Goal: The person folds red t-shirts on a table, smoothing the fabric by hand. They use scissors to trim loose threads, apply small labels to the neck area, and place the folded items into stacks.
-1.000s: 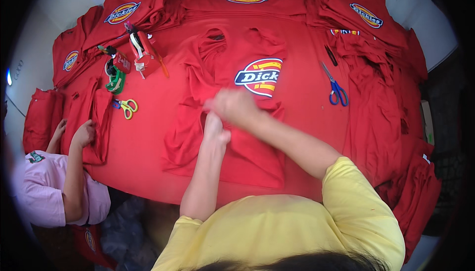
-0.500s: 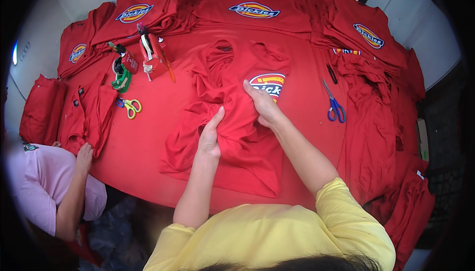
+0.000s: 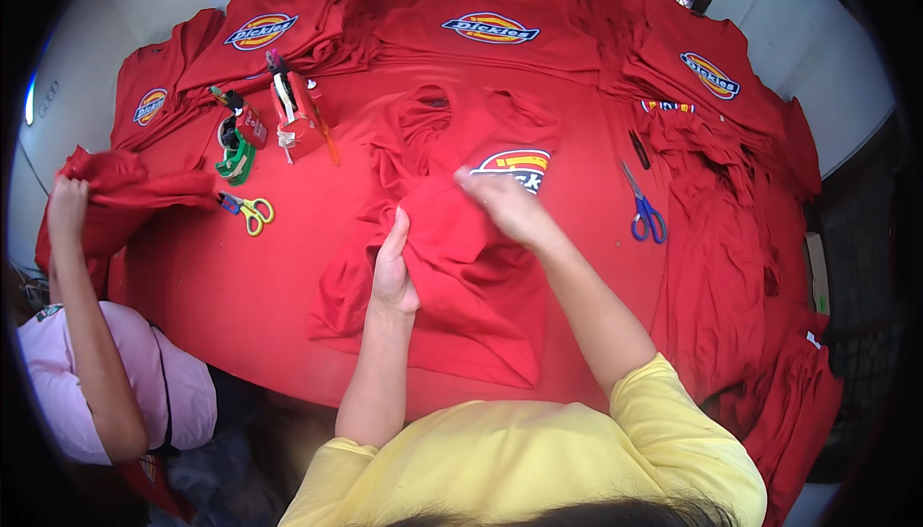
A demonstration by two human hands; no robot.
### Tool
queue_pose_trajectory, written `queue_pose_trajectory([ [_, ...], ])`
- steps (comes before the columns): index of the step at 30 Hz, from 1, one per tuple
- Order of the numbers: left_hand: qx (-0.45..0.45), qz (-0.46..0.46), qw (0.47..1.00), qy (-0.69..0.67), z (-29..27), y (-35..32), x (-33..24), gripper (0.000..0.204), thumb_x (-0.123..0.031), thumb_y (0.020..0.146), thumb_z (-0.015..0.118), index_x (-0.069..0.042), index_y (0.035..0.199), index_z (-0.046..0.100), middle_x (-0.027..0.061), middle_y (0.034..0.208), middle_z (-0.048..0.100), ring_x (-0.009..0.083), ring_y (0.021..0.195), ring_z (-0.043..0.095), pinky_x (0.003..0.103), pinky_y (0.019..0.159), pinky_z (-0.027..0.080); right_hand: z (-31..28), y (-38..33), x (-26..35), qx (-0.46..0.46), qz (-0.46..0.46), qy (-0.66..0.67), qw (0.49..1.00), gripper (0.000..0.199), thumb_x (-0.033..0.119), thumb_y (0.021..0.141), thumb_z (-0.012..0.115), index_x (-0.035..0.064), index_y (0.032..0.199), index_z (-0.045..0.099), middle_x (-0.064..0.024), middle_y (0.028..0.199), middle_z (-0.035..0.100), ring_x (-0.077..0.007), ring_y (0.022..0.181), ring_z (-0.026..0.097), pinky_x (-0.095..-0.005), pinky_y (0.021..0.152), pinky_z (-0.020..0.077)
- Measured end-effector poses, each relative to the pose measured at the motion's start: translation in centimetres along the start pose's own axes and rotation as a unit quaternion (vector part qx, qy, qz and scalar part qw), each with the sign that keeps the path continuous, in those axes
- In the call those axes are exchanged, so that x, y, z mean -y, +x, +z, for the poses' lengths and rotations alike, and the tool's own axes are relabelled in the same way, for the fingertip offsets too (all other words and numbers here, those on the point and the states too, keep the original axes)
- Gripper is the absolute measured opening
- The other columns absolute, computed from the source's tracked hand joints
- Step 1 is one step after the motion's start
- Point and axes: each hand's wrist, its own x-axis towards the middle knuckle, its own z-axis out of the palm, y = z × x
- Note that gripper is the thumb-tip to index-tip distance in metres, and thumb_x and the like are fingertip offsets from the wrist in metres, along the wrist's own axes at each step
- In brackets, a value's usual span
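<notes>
In the head view I see the red T-shirt point(image 3: 471, 311) bunched mid-table, near side. At its left, the left hand point(image 3: 395, 279) has its thumb extended, fingers buried in cloth; I can't tell their grip. The right hand point(image 3: 508, 208), fingers close together, covers part of the logo print point(image 3: 519, 163); whether it pinches, I can't tell. Blue-handled scissors point(image 3: 648, 222) lie right.

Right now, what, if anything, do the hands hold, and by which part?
The left hand holds the red shirt by its middle; unclear for the right hand.
</notes>
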Motion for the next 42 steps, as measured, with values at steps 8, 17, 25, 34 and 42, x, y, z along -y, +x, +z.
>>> queue_pose_trajectory([
  [8,-0.169,0.051,0.965,0.191,-0.8,-1.5,-0.2,0.040,-0.018,0.093,0.056,0.004,0.126,0.047,0.0142,0.125,0.054,0.0232,0.114,0.054,0.038,0.098,0.045,1.9,2.2,-1.8,-0.019,0.075,0.165,0.983,0.039,0.036,0.093,0.054,0.0028,0.073,0.058,0.0053,0.063,0.046,-0.0054,0.061,0.038,-0.0264,0.056,0.0346],
  [17,-0.171,-0.002,0.984,-0.049,-1.2,0.2,1.8,0.028,-0.020,0.093,0.052,-0.001,0.112,0.058,0.0123,0.116,0.060,0.0258,0.104,0.057,0.038,0.092,0.047,7.8,-3.1,0.6,0.023,-0.380,-0.424,0.822,0.011,0.026,0.082,0.060,0.0200,0.082,0.069,-0.0015,0.071,0.063,-0.0195,0.071,0.064,-0.0331,0.061,0.0516],
  [25,-0.232,-0.039,0.972,-0.022,-1.7,2.1,2.7,0.031,-0.025,0.092,0.053,-0.006,0.116,0.054,0.0069,0.112,0.061,0.0170,0.090,0.060,0.035,0.082,0.051,8.3,-1.8,-1.4,-0.023,-0.428,-0.436,0.791,0.027,0.031,0.080,0.062,0.0148,0.060,0.058,-0.0015,0.057,0.054,-0.0204,0.055,0.060,-0.0337,0.055,0.0517],
  [34,-0.235,-0.019,0.972,0.000,-8.2,3.1,3.8,0.030,-0.027,0.095,0.049,-0.006,0.115,0.055,0.0106,0.112,0.061,0.0207,0.105,0.059,0.040,0.088,0.051,7.1,0.0,-2.7,0.035,-0.382,-0.493,0.781,0.020,0.031,0.080,0.061,0.0153,0.068,0.064,0.0010,0.062,0.058,-0.0176,0.063,0.063,-0.0331,0.057,0.0516],
  [42,-0.280,-0.032,0.959,-0.025,-3.4,2.6,3.3,0.028,-0.023,0.094,0.049,-0.002,0.113,0.055,0.0124,0.115,0.061,0.0214,0.107,0.059,0.040,0.087,0.052,7.2,-0.6,-2.8,0.031,-0.398,-0.463,0.791,0.020,0.029,0.080,0.062,0.0140,0.067,0.065,-0.0003,0.061,0.060,-0.0171,0.060,0.062,-0.0337,0.049,0.0489],
])
